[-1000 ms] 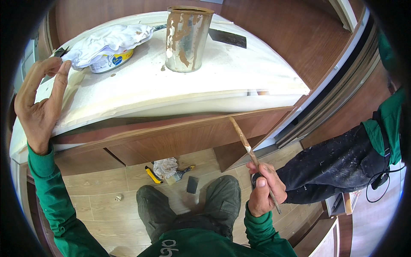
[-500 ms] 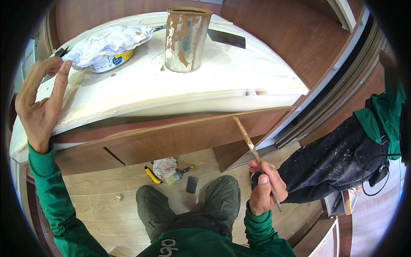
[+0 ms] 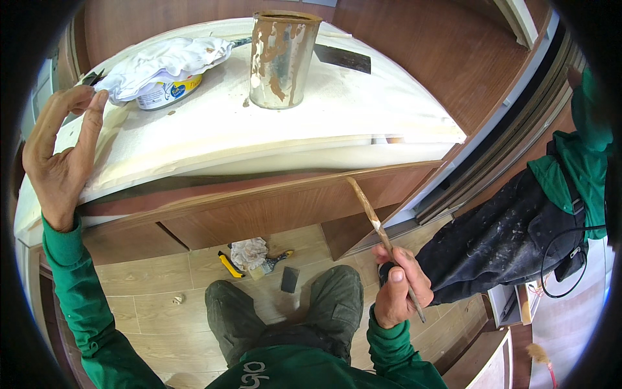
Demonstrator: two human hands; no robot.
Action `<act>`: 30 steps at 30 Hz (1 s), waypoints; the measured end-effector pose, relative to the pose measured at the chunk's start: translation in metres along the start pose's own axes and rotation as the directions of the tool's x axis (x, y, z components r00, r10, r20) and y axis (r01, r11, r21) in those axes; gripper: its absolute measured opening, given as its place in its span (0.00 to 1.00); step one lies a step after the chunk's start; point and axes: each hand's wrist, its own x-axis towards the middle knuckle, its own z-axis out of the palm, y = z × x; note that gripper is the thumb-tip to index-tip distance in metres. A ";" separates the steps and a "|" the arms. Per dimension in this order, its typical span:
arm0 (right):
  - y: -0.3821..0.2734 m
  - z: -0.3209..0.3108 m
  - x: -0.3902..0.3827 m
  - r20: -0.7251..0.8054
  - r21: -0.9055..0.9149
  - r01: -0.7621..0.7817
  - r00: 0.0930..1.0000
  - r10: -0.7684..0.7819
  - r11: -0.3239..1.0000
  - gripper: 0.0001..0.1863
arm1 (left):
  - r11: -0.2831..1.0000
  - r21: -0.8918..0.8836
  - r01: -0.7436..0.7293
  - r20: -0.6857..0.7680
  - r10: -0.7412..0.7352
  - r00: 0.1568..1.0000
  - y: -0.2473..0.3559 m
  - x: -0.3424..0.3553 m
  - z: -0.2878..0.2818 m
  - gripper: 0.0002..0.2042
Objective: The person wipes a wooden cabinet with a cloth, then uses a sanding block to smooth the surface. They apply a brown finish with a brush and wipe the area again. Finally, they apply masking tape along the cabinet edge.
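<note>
White-covered countertop [image 3: 363,107] | wood-grain front panel [image 3: 259,211] | plank-patterned floor [image 3: 152,324] | brown cabinet wall [image 3: 427,61]

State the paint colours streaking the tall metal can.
Tall metal can: brown and white; head view.

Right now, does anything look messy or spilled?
Yes. The tall metal can has messy brown streaks down its outside, and a small brown spot marks the white surface beside its base, perhaps a drip.

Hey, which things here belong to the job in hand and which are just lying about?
Part of the job:
thin brush, in the right hand
wooden panel, at the brush's tip
brown-streaked tin, probably

Lying about, apparently, on the floor:
yellow-handled tool
crumpled rag
dark square piece
</note>
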 end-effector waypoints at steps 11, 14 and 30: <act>0.004 0.003 0.004 0.007 -0.039 0.000 1.000 0.000 0.999 0.13 | 1.000 -0.005 0.012 -0.013 -0.012 1.000 0.004 0.001 0.002 0.11; 0.004 0.002 0.004 0.004 -0.046 -0.008 1.000 0.008 0.999 0.13 | 1.000 -0.012 0.013 -0.015 -0.013 1.000 0.003 0.000 0.002 0.11; 0.006 0.004 0.003 0.012 -0.022 0.006 1.000 -0.005 1.000 0.13 | 1.000 0.018 0.000 -0.006 0.000 1.000 0.000 0.000 -0.002 0.11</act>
